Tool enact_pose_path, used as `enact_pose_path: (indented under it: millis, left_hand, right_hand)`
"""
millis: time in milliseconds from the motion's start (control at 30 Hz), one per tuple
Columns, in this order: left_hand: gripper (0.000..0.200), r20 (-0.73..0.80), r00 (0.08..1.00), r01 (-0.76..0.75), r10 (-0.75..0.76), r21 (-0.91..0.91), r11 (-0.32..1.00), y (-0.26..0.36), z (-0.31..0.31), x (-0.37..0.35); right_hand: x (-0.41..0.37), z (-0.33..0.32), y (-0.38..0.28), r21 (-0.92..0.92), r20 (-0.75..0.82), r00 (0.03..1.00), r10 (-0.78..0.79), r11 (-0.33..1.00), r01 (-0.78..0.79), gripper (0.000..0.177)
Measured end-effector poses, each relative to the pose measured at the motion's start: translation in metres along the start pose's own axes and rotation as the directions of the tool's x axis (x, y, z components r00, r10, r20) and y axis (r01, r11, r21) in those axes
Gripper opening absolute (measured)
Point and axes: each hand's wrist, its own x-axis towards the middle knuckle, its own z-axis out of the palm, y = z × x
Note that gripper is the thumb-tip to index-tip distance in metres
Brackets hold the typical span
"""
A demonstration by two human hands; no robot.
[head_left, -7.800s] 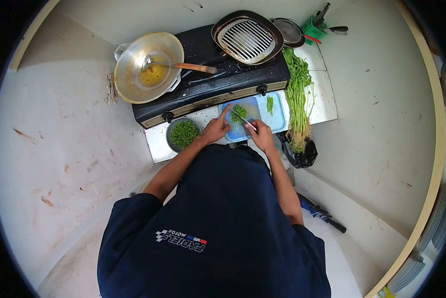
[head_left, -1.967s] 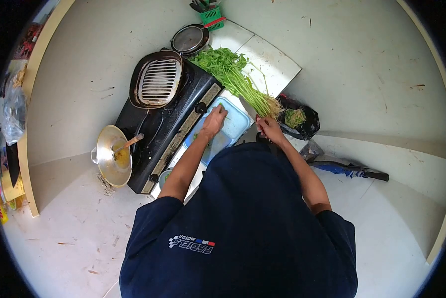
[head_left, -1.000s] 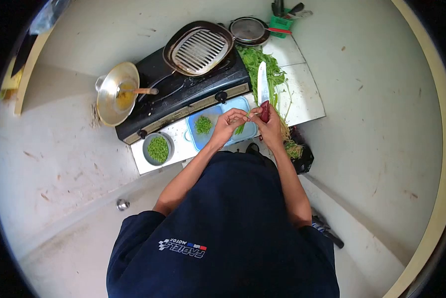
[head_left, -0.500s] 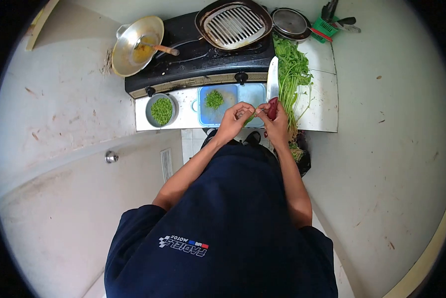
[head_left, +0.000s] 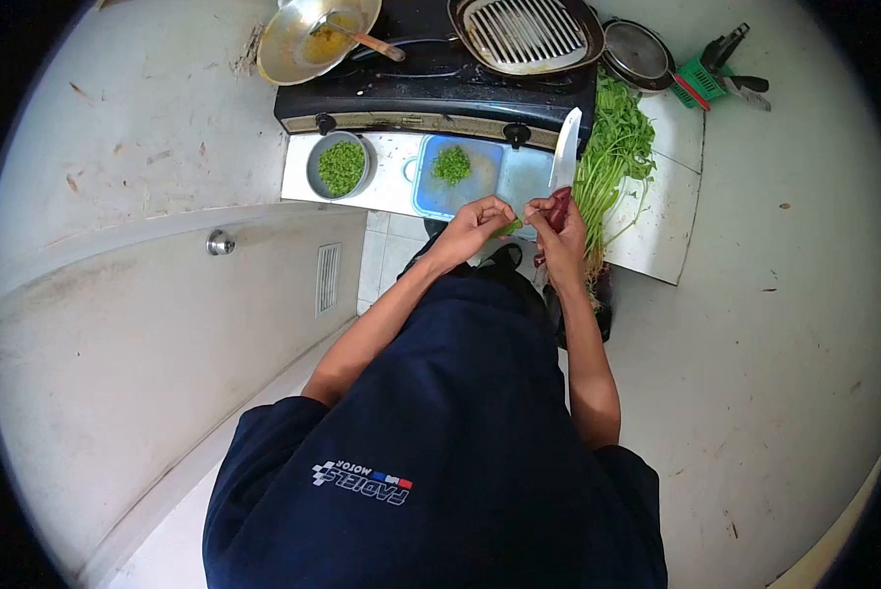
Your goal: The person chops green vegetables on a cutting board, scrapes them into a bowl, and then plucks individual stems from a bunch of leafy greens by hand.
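Note:
My left hand (head_left: pixel 478 228) is closed around a small piece of leafy greens (head_left: pixel 508 228), in front of the cutting board's near edge. A kitchen knife (head_left: pixel 565 157) with a dark red handle is gripped in my right hand (head_left: pixel 564 241), its blade pointing up and away from me. The right thumb and fingertip come close to the left hand's greens. Beyond the hands lies a blue cutting board (head_left: pixel 525 177) with a small heap of chopped greens (head_left: pixel 451 165) on it. Right of the knife, a bunch of long-stemmed greens (head_left: pixel 613 152) spreads over the counter, roots toward me.
A grey bowl (head_left: pixel 367 169) of chopped greens stands left of the board. Behind is a black stove (head_left: pixel 401 98) with a wok (head_left: pixel 283 49) and a grill pan (head_left: pixel 597 44). A strainer (head_left: pixel 639 49) and a green utensil basket (head_left: pixel 700 80) sit at the back right.
My view has turned, so the counter appears higher and further right. The fingertips of my two hands have drawn slightly apart, leaving the greens in the left; the knife stays in the right.

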Motion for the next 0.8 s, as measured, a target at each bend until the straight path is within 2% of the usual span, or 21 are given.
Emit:
enact_pose_path:
  millis: [100, 200, 333, 400, 500, 600, 800]
  left_hand:
    - [0.008, 0.002, 0.999, -0.054, 0.055, 0.189, 0.981, 0.006, -0.005, -0.004]
    - [0.005, 0.036, 0.993, -0.114, 0.111, 0.110, 0.987, 0.005, -0.011, 0.000]
    - [0.004, 0.091, 0.991, -0.107, 0.093, 0.155, 0.982, 0.017, -0.022, 0.007]
    - [0.004, 0.126, 0.986, -0.129, 0.108, 0.174, 0.976, 0.024, -0.028, 0.011]
    - [0.006, 0.150, 0.968, -0.225, 0.201, 0.166, 0.960, 0.025, -0.036, 0.020]
    - [0.008, 0.201, 0.974, -0.152, 0.102, 0.248, 0.957, 0.048, -0.047, 0.017]
    - [0.010, 0.281, 0.950, -0.202, 0.138, 0.210, 0.957, 0.048, -0.077, 0.027]
  right_hand:
    - [0.004, 0.006, 0.002, 0.008, 0.022, 1.000, -0.003, 1.000, 0.003, 0.024]
    - [0.004, 0.017, -0.003, 0.038, 0.021, 1.000, -0.014, 0.999, 0.013, 0.023]
    - [0.005, 0.033, -0.013, 0.089, -0.031, 1.000, -0.003, 0.996, 0.005, 0.023]
    - [0.008, 0.036, -0.013, 0.052, -0.045, 0.999, -0.025, 0.998, 0.028, 0.024]
    - [0.009, 0.042, -0.014, 0.030, -0.070, 0.997, -0.037, 0.999, 0.039, 0.025]
    - [0.014, 0.050, -0.015, 0.041, -0.078, 0.997, -0.031, 0.999, 0.034, 0.025]
    - [0.020, 0.070, -0.021, 0.057, -0.028, 0.997, -0.077, 0.995, 0.079, 0.026]
